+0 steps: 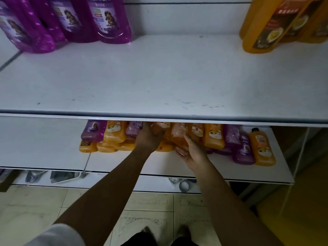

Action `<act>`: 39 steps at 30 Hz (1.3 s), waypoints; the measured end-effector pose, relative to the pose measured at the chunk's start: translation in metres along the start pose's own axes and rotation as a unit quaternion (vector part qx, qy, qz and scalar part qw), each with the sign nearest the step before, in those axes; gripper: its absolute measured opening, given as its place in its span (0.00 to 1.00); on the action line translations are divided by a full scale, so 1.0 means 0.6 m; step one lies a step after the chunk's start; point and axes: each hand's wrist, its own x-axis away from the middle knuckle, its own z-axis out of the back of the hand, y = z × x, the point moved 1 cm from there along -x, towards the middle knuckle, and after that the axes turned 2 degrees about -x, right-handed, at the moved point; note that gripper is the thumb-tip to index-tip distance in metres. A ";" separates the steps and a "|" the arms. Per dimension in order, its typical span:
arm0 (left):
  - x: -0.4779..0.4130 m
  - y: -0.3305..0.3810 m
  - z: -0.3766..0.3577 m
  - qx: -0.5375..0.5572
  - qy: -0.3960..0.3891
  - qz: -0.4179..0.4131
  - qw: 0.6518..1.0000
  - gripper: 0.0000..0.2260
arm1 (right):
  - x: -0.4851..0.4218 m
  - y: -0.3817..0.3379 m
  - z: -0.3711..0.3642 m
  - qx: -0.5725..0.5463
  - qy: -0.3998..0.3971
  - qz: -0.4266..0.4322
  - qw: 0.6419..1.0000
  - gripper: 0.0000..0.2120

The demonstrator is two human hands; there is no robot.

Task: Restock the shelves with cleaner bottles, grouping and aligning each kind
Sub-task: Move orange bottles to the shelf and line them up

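We judged the job barely begun: purple bottles stood at upper left and orange bottles at upper right of the upper shelf, but the mixed pile on the lower shelf, mid-frame, lay unsorted. Our right hand curled round an orange bottle there; our left hand reached in beside it, fingers hidden under the shelf edge, so we could not tell its grip.

purple bottles, orange bottles, white shelf

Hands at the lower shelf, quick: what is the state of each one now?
Left hand: holding an orange bottle.
Right hand: holding the neighbouring orange bottle.
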 end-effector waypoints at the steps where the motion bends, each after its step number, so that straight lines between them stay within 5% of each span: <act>1: -0.002 0.001 0.001 0.012 -0.011 0.017 1.000 0.37 | 0.000 -0.002 -0.001 -0.015 -0.001 -0.003 1.000 0.27; 7: 0.009 0.023 0.021 0.180 -0.026 0.057 0.982 0.26 | 0.016 -0.017 0.011 -0.118 -0.039 -0.021 0.992 0.27; 11: 0.036 0.022 0.058 0.320 -0.132 0.120 0.930 0.10 | 0.050 -0.015 0.033 -0.104 -0.100 -0.061 0.988 0.28; 16: 0.081 -0.024 0.088 0.476 -0.211 0.145 0.841 0.26 | 0.098 -0.021 0.063 -0.003 -0.180 -0.041 0.983 0.29; 20: 0.126 -0.052 0.109 0.501 -0.258 0.121 0.817 0.29 | 0.142 -0.039 0.064 0.147 -0.194 0.008 0.970 0.28; 27: 0.210 -0.073 0.137 0.460 -0.299 0.063 0.834 0.39 | 0.171 -0.016 0.046 0.371 -0.186 0.108 0.903 0.42; 39: 0.358 -0.108 0.217 0.335 -0.021 0.000 0.942 0.32 | 0.232 0.047 -0.043 0.438 -0.273 0.197 0.834 0.30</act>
